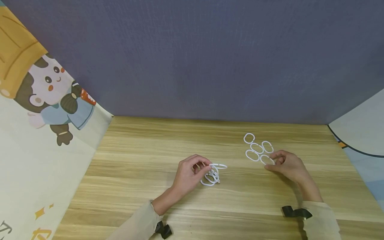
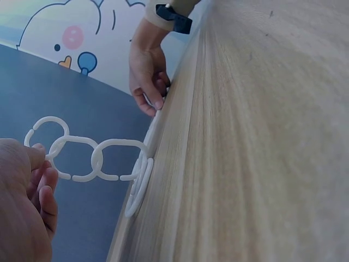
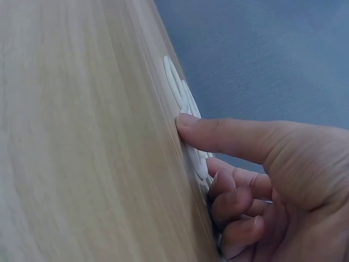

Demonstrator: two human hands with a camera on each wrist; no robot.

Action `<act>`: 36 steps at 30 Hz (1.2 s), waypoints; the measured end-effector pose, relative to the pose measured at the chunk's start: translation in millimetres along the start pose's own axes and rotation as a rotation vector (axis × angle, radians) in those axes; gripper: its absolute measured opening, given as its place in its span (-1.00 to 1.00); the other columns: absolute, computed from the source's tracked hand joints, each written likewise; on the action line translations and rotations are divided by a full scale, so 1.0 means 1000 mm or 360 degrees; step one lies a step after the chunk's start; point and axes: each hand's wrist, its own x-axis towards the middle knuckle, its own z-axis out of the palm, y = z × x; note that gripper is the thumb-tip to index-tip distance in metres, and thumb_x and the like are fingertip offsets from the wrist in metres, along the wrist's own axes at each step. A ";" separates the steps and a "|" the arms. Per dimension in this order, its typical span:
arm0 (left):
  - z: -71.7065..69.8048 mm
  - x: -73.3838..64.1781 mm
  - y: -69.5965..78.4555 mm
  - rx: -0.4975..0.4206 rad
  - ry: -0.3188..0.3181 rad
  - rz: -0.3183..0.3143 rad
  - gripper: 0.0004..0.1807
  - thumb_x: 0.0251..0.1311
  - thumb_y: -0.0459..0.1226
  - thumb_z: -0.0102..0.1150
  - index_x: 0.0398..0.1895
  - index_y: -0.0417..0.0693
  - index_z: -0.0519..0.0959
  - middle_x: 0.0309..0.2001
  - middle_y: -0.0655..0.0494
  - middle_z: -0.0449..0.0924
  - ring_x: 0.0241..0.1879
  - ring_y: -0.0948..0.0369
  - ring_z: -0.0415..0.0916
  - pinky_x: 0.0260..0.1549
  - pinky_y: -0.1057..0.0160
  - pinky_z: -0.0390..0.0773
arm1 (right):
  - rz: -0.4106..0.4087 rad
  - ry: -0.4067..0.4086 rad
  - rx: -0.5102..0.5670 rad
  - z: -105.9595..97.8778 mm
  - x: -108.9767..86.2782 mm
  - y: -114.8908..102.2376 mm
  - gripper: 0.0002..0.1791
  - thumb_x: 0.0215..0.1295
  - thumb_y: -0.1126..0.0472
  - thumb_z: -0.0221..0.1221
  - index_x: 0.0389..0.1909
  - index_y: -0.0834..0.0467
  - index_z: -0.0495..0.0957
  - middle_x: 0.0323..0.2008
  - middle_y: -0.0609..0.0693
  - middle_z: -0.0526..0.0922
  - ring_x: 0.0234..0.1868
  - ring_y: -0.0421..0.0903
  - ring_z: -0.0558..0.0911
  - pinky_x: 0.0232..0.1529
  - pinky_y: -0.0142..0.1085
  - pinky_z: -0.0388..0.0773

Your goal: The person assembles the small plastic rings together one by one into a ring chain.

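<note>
My left hand pinches the end link of a white plastic chain between thumb and fingertips. In the left wrist view, a few linked open-ended ovals hang from it, slanting down to more links lying on the wooden table. To the right, my right hand reaches down to the tabletop. Its thumb and index finger pinch the edges of a white plastic link, the nearest of several loose ones lying flat in a cluster. In the right wrist view the thumb overlaps the links, and the other fingers are curled.
The wooden table meets a grey-blue panel at its back edge. A printed cartoon wall stands at the left, and another pale panel at the right. Black straps hang at both sleeves.
</note>
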 end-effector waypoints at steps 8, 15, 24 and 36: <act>0.001 -0.001 0.000 -0.0001 -0.0005 0.0011 -0.88 0.31 -0.39 0.57 -0.16 -0.08 0.81 -0.30 0.13 0.76 -0.39 0.40 0.53 -0.50 0.40 0.57 | -0.0050 0.0026 -0.0212 -0.001 -0.003 -0.004 -0.47 0.28 0.01 0.60 0.03 0.30 0.67 -0.27 0.00 0.66 -0.28 -0.13 0.56 -0.25 -0.32 0.48; 0.002 -0.002 0.000 -0.0014 -0.0007 0.0015 -0.89 0.31 -0.39 0.57 -0.17 -0.08 0.81 -0.31 0.13 0.76 -0.41 0.41 0.51 -0.52 0.40 0.56 | -0.0188 0.0081 -0.0296 0.000 -0.006 -0.006 -0.49 0.23 0.02 0.62 -0.02 0.23 0.63 -0.19 0.02 0.71 -0.25 -0.15 0.59 -0.26 -0.31 0.48; 0.003 -0.004 0.001 0.0002 -0.0017 0.0017 -0.89 0.31 -0.39 0.57 -0.16 -0.09 0.81 -0.31 0.13 0.76 -0.43 0.42 0.50 -0.51 0.39 0.58 | -0.0296 0.0161 -0.0209 0.003 -0.008 -0.003 -0.51 0.23 0.14 0.64 -0.01 0.22 0.59 -0.24 0.03 0.70 -0.33 -0.27 0.62 -0.32 -0.37 0.55; 0.003 -0.006 0.002 0.0017 -0.0013 0.0012 -0.89 0.32 -0.37 0.57 -0.16 -0.08 0.81 -0.31 0.13 0.75 -0.42 0.41 0.50 -0.51 0.40 0.58 | -0.0465 0.0309 0.0156 0.001 -0.015 -0.003 -0.65 0.40 0.45 0.44 0.15 0.40 0.68 -0.21 0.11 0.70 -0.32 -0.34 0.65 -0.33 -0.49 0.64</act>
